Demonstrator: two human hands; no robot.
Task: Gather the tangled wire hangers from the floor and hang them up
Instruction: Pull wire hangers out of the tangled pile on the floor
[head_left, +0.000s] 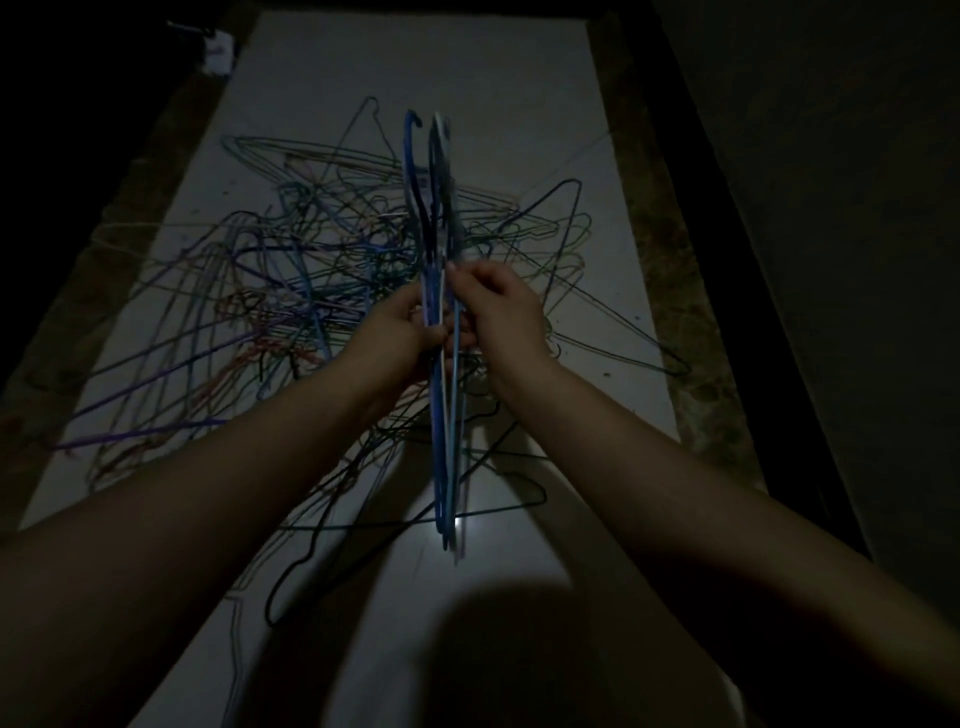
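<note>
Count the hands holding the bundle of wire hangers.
2: the left hand grips the hanger bundle from its left side; the right hand pinches it from the right.

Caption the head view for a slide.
Left hand and right hand grip a bundle of hangers above the tangled pile on the floor.

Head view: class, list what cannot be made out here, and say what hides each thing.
Held bundle, head view: hanger count unclear; the wires overlap edge-on between left hand and right hand.
Floor pile, head view: single hangers untraceable; dim light and tangling.
White object top left, head view: too small and dark to identify.
</note>
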